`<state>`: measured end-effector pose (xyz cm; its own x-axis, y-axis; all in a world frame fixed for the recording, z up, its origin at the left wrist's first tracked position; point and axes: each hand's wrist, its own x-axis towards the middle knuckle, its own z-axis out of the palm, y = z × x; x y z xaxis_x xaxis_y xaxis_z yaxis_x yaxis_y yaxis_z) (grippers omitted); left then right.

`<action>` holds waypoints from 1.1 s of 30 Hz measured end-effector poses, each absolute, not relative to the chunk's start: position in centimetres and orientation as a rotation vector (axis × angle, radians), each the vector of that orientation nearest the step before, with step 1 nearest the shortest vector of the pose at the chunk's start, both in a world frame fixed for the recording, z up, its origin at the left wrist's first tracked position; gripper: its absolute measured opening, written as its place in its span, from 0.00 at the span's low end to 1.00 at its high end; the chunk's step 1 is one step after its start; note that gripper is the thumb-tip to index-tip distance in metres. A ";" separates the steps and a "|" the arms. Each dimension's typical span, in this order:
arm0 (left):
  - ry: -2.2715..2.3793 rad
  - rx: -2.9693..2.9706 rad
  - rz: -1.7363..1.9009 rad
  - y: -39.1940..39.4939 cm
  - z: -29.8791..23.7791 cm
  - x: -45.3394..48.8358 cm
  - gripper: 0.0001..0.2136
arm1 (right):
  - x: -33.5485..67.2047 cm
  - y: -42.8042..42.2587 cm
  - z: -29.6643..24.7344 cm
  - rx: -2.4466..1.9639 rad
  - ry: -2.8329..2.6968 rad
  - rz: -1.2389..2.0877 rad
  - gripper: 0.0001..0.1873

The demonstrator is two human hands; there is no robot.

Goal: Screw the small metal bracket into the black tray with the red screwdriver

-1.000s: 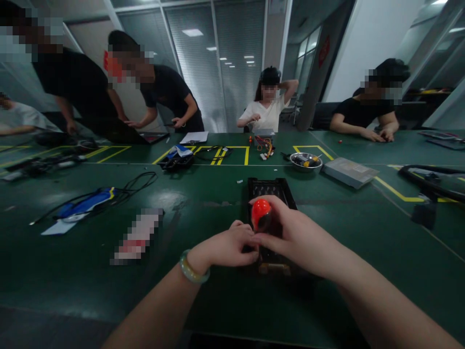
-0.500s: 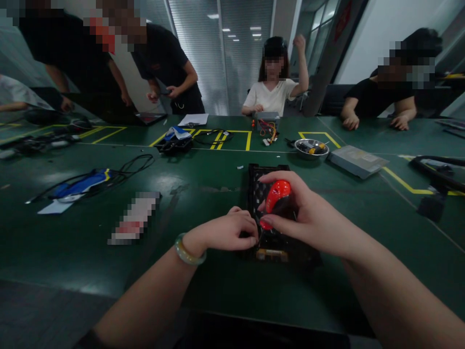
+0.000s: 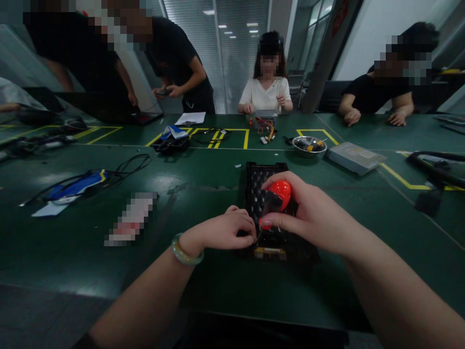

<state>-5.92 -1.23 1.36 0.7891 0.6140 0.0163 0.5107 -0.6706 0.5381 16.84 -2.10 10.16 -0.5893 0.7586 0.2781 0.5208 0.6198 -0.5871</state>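
My right hand (image 3: 316, 208) is wrapped round the bulbous red and black handle of a screwdriver (image 3: 282, 193). Its thin shaft slants down to the lower left, and the tip ends by the fingers of my left hand (image 3: 232, 230). Those fingers are curled at the left edge of a black, open case-like device (image 3: 255, 175); what they pinch, if anything, is hidden. The device lies flat on the table, with a grid of dark cells inside. At its near end sits a brownish circuit strip (image 3: 271, 252) with a pale connector.
On the green table (image 3: 203, 174) lie a blurred-out flat item (image 3: 132, 215), a blue pouch (image 3: 78, 186) with cables, a metal bowl (image 3: 309, 146) of small parts, and a grey metal box (image 3: 356, 157). Several people are across the table, one in white behind a power supply (image 3: 263, 118).
The screwdriver handle has turned in my right hand, its black part now facing left. My left hand stays in place. Across the table, the person in white has lowered a raised arm.
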 end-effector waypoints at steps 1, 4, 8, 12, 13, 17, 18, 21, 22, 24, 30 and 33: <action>0.831 2.460 0.261 -1.2 1.4 -5.9 0.09 | 16.8 -2.0 10.0 -0.981 -2.318 0.585 0.27; 0.820 2.462 0.254 -1.2 1.5 -6.0 0.09 | 16.9 -2.0 9.8 -0.891 -2.276 0.500 0.31; 0.817 2.441 0.266 -1.3 1.6 -6.0 0.07 | 17.1 -2.3 10.2 -0.830 -2.342 0.557 0.26; 0.823 2.438 0.259 -1.3 1.6 -6.0 0.07 | 17.4 -2.6 10.9 -0.814 -2.372 0.617 0.27; 0.826 2.441 0.258 -1.3 1.6 -6.0 0.07 | 17.4 -2.5 11.0 -0.815 -2.372 0.606 0.26; 0.826 2.437 0.262 -1.3 1.6 -6.0 0.07 | 17.6 -2.1 10.8 -0.870 -2.360 0.473 0.26; 0.823 2.435 0.261 -1.2 1.6 -6.0 0.07 | 17.6 -2.0 10.7 -0.895 -2.351 0.446 0.26; 0.829 2.437 0.264 -1.2 1.5 -5.9 0.07 | 17.6 -2.0 10.5 -0.958 -2.337 0.415 0.28; 0.831 2.439 0.262 -1.2 1.5 -5.9 0.07 | 17.6 -2.0 10.5 -0.966 -2.337 0.409 0.29; 0.834 2.443 0.253 -1.2 1.5 -5.9 0.07 | 17.5 -2.1 10.6 -0.972 -2.345 0.391 0.29; 0.831 2.440 0.237 -1.2 1.5 -6.0 0.07 | 17.5 -2.3 11.0 -0.934 -2.404 0.366 0.26; 0.811 2.430 0.237 -1.1 1.6 -6.0 0.07 | 17.5 -2.5 11.1 -0.905 -2.423 0.393 0.28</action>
<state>-5.96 -1.14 1.59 0.8012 0.5983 -0.0094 0.4989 -0.6592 0.5626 17.45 -2.52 11.14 -0.6422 0.6728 0.3673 0.5221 0.7348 -0.4331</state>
